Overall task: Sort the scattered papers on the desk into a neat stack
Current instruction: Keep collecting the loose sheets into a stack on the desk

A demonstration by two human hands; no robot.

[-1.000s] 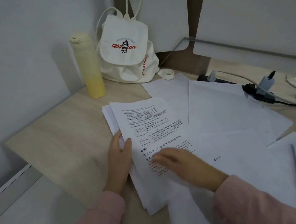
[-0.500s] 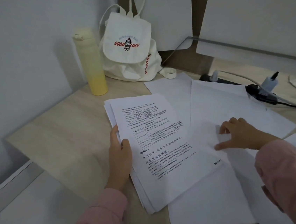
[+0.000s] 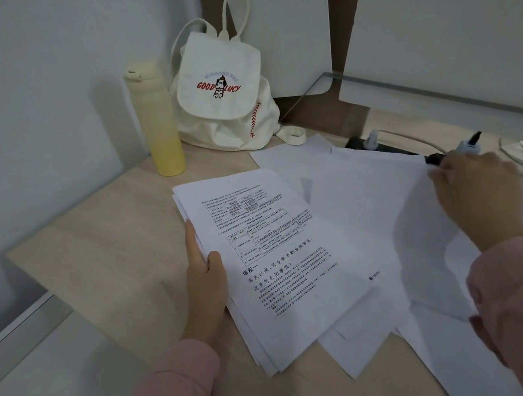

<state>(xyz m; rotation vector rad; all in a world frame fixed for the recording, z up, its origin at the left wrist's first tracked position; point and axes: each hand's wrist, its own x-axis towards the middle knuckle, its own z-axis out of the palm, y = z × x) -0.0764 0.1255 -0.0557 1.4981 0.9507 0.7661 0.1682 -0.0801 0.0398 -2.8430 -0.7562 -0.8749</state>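
A stack of papers [image 3: 279, 260] with a printed sheet on top lies in the middle of the wooden desk [image 3: 109, 262]. My left hand [image 3: 205, 278] grips its left edge, thumb on top. Blank loose sheets [image 3: 366, 193] spread out to the right and behind the stack. My right hand [image 3: 475, 188] reaches to the far right and pinches the far edge of one large blank sheet [image 3: 425, 229], which is lifted off the others. More sheets [image 3: 366, 348] stick out under the stack near the front edge.
A yellow bottle [image 3: 157, 121] and a white canvas backpack [image 3: 223, 92] stand at the back against the wall. A black power strip [image 3: 377, 147] with plugs and cables runs along the back right, just behind my right hand. The desk's left edge drops off beside the wall.
My right hand has moved from the stack's top sheet out to the far right and taken hold of a blank sheet's edge, lifting it. My left hand has stayed on the stack.
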